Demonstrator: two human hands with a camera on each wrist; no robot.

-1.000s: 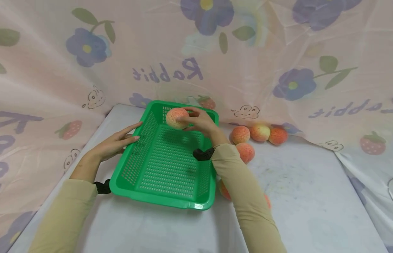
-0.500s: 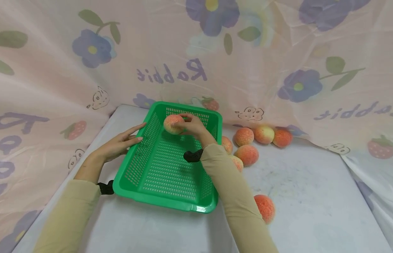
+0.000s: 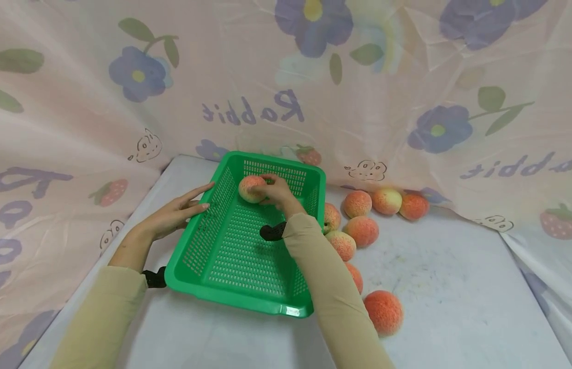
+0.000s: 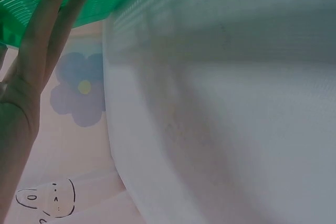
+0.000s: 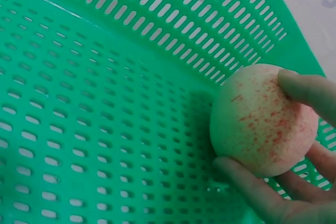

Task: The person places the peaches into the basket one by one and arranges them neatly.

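Note:
A green slotted plastic basket (image 3: 249,251) stands on the white table. Inside its far left corner, my right hand (image 3: 277,191) grips a pink and yellow peach (image 3: 251,188) low near the basket floor. The right wrist view has the peach (image 5: 262,121) large, with thumb and fingers around it; whether it touches the floor I cannot tell. My left hand (image 3: 175,214) rests on the basket's left rim with its fingers extended. In the left wrist view, two straight fingers (image 4: 47,35) lie against the outer wall.
Several peaches lie right of the basket: a row at the back with one peach (image 3: 387,201) in the middle, others by the right wall, and a redder peach (image 3: 383,312) nearer the front, beside the right sleeve. A printed curtain (image 3: 249,61) hangs behind the table.
My right hand has lowered the peach into the basket's far left corner. The left hand stays at the left rim. More peaches show beside the right forearm as it shifts left.

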